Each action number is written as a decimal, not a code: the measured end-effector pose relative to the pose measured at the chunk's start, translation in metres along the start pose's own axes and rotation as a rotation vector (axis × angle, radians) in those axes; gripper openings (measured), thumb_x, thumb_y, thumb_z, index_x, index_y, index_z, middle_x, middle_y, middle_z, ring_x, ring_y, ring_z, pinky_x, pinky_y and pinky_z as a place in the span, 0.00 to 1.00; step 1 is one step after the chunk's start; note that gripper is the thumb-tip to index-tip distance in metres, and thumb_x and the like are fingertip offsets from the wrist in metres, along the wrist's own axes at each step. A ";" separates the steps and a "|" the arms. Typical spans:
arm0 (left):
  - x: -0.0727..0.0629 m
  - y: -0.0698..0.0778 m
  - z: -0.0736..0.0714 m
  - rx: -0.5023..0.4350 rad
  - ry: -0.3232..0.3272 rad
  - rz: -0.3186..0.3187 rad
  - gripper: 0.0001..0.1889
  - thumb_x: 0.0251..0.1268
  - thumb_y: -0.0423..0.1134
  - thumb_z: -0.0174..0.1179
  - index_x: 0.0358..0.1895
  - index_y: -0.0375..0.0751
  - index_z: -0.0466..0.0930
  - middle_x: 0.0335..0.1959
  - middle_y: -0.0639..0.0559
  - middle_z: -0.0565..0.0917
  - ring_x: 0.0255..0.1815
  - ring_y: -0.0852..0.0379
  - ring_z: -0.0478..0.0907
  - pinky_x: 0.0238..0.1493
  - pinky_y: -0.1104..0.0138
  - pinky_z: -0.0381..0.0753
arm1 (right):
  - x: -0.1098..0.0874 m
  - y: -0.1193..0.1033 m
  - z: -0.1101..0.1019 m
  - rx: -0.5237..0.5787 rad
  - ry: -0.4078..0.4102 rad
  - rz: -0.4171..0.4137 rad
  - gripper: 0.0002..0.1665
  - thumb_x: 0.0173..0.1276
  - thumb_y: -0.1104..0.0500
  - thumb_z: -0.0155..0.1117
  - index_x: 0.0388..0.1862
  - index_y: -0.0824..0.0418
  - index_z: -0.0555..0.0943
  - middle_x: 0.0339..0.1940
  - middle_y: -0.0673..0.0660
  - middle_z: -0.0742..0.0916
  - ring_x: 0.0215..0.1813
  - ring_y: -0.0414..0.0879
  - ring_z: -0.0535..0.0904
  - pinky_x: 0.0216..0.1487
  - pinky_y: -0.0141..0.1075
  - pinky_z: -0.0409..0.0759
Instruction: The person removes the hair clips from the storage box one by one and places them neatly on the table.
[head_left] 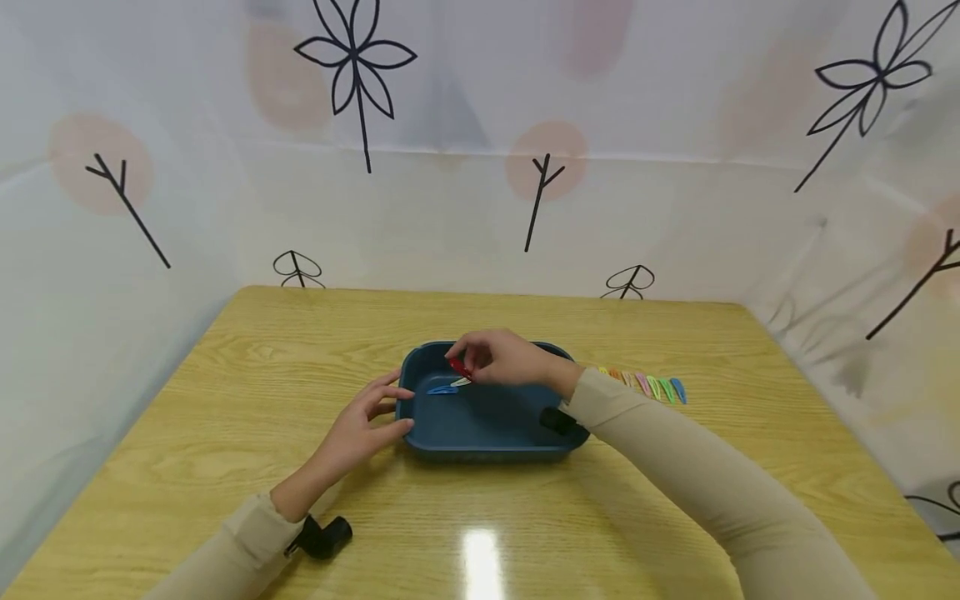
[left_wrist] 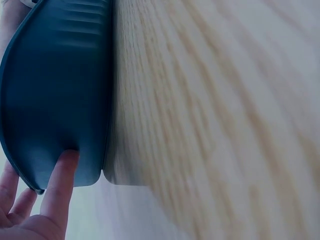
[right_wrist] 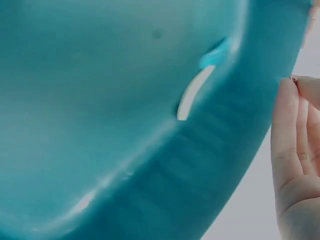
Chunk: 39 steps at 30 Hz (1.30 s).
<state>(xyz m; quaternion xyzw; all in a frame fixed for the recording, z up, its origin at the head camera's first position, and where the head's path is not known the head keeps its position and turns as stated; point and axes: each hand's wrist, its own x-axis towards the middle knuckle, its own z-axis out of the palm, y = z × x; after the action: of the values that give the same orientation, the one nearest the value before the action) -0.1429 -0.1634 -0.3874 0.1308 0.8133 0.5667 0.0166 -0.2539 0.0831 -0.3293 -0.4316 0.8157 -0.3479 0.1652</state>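
Observation:
A dark blue plastic tub (head_left: pixel 487 455) stands on the wooden table. Over its far left part, my right hand (head_left: pixel 506 358) pinches a red snap hair clip (head_left: pixel 458 366) between thumb and fingertips; in the right wrist view the fingers hide nearly all of it. Below lie a blue hair clip (head_left: pixel 442 390) and a whitish hair clip (head_left: pixel 461 382), end to end on the tub's floor near the wall. My left hand (head_left: pixel 363 423) rests against the tub's left end, fingertips at the rim and one digit pressing the outer wall, as the left wrist view shows.
To the right of the tub, partly behind my right forearm, several hair clips (head_left: pixel 651 386) in yellow, orange, pink, green and blue lie in a row on the table (head_left: pixel 300 350). A patterned white cloth (head_left: pixel 450 225) hangs behind the table's far edge.

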 end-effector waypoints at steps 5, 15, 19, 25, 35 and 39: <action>-0.001 0.000 0.000 -0.002 0.003 0.008 0.19 0.59 0.33 0.63 0.53 0.33 0.75 0.70 0.45 0.59 0.57 0.38 0.71 0.51 0.55 0.76 | -0.004 -0.011 -0.005 0.067 0.076 0.002 0.22 0.61 0.72 0.59 0.55 0.64 0.76 0.33 0.56 0.80 0.35 0.45 0.78 0.39 0.35 0.80; -0.003 0.001 -0.001 0.009 0.008 -0.008 0.19 0.59 0.34 0.63 0.53 0.33 0.75 0.70 0.43 0.58 0.57 0.38 0.70 0.51 0.56 0.77 | -0.019 -0.021 -0.016 0.156 0.258 0.013 0.24 0.58 0.71 0.64 0.55 0.65 0.76 0.34 0.56 0.81 0.37 0.48 0.78 0.41 0.36 0.79; -0.002 -0.001 0.000 0.010 0.006 -0.002 0.19 0.59 0.33 0.63 0.53 0.33 0.75 0.70 0.43 0.58 0.57 0.38 0.71 0.50 0.58 0.77 | -0.029 -0.026 -0.021 0.256 0.336 0.049 0.24 0.58 0.71 0.65 0.55 0.64 0.76 0.34 0.58 0.81 0.37 0.50 0.79 0.41 0.42 0.80; -0.002 -0.001 0.001 0.002 0.006 0.003 0.19 0.59 0.33 0.63 0.53 0.32 0.75 0.70 0.44 0.58 0.57 0.38 0.70 0.50 0.60 0.77 | -0.043 -0.030 -0.030 0.302 0.444 0.081 0.24 0.58 0.71 0.65 0.55 0.62 0.77 0.34 0.61 0.80 0.37 0.53 0.79 0.40 0.43 0.81; -0.001 -0.002 0.002 -0.001 -0.003 0.014 0.19 0.59 0.34 0.63 0.53 0.32 0.74 0.70 0.44 0.58 0.58 0.38 0.70 0.50 0.60 0.77 | -0.069 -0.026 -0.039 0.350 0.556 0.115 0.24 0.60 0.69 0.64 0.57 0.63 0.75 0.35 0.62 0.80 0.37 0.52 0.79 0.41 0.41 0.81; 0.000 -0.002 0.003 -0.004 0.000 0.025 0.19 0.59 0.34 0.63 0.53 0.32 0.75 0.70 0.44 0.58 0.57 0.38 0.70 0.50 0.60 0.77 | -0.079 -0.023 -0.041 0.363 0.566 0.121 0.24 0.62 0.68 0.63 0.58 0.64 0.74 0.35 0.62 0.79 0.36 0.52 0.79 0.40 0.40 0.81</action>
<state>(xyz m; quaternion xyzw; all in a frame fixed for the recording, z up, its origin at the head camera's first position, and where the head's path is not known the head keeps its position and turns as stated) -0.1425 -0.1615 -0.3902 0.1410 0.8103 0.5686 0.0097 -0.2182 0.1566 -0.2865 -0.2324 0.7781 -0.5830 0.0269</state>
